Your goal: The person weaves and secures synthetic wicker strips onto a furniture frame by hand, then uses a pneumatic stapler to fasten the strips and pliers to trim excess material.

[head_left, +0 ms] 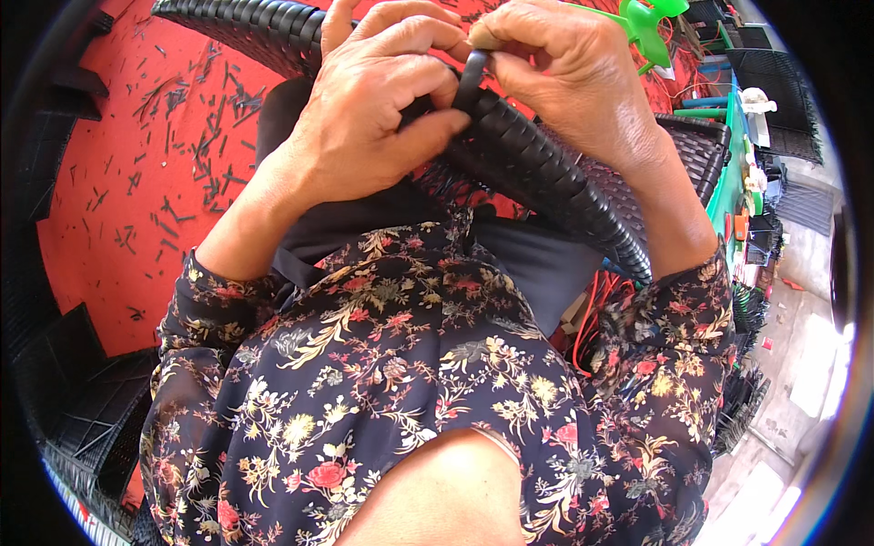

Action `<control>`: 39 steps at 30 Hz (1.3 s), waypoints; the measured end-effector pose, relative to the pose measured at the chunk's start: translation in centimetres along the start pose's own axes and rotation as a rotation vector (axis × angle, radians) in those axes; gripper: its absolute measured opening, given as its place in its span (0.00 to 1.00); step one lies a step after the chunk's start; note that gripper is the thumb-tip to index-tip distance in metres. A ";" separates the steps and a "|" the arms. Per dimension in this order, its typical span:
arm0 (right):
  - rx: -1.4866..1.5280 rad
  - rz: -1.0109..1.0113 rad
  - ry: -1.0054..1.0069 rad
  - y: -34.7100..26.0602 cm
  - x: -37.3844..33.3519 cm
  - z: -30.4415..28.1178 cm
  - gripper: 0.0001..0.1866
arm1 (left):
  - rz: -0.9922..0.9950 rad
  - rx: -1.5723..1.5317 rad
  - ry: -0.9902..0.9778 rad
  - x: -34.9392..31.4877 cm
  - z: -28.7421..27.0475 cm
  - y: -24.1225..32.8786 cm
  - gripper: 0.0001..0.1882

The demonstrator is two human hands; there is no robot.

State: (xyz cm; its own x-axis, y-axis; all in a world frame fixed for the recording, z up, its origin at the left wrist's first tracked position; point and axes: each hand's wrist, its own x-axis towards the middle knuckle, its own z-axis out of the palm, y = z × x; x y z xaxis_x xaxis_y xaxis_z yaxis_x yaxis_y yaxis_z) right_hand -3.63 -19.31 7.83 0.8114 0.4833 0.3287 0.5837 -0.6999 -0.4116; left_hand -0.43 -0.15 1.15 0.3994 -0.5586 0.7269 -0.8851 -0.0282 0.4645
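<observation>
Across my lap lies a piece of dark woven wicker furniture (557, 168), its rim wrapped in flat black strips. A flat black strip (471, 80) bends up from that rim between my hands. My right hand (578, 77) pinches the strip's upper end between thumb and fingertips. Beside it, my left hand (387, 105) is closed around the rim, its thumb and curled fingers against the base of the strip. Part of the rim is hidden behind my left hand.
Black strip offcuts (168, 218) litter the red floor covering (100, 282) at left. A bright green plastic object (648, 32) stands beyond my right hand. At right is a green-edged bench (726, 173) with small items. Orange-red cord (596, 305) hangs by my right elbow.
</observation>
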 end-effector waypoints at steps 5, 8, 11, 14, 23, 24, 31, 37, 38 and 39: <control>0.371 0.203 0.017 -0.8 0.7 -0.2 0.08 | -0.014 0.126 0.086 0.6 0.5 0.3 0.08; 0.355 0.314 -0.058 -0.8 0.7 -0.9 0.07 | -0.007 0.132 0.107 0.6 0.6 0.3 0.08; 0.260 0.420 -0.027 -0.8 0.6 -1.1 0.07 | -0.029 0.207 -0.005 0.7 0.0 0.7 0.09; 0.285 0.449 -0.020 -0.8 0.7 -1.3 0.07 | -0.062 0.088 0.131 0.4 0.3 0.7 0.14; 0.380 0.036 -0.133 0.7 -1.0 -1.6 0.08 | 0.021 0.081 0.099 0.5 0.3 0.5 0.19; 0.358 0.025 -0.141 0.7 -0.9 -1.7 0.08 | 0.043 0.086 0.109 0.3 0.4 0.1 0.19; 0.622 0.373 -0.125 0.9 -0.1 -0.7 0.08 | -0.013 0.042 0.134 0.3 0.2 0.4 0.19; 0.695 0.481 -0.169 0.7 0.0 -0.6 0.07 | 0.036 0.073 0.134 0.4 0.2 0.3 0.21; 0.573 0.408 -0.164 0.4 0.0 -0.9 0.07 | 0.043 0.080 0.130 0.5 0.2 0.3 0.22; 0.452 0.334 -0.160 0.2 0.1 -1.0 0.07 | 0.045 0.087 0.128 0.4 0.2 0.3 0.22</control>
State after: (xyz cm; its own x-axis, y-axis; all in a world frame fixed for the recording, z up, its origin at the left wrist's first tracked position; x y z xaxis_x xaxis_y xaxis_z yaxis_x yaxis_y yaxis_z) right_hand -3.48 -19.91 8.62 0.9277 0.3733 0.0009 0.2225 -0.5510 -0.8043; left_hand -0.60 -0.55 1.49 0.3813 -0.4505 0.8072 -0.9178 -0.0804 0.3887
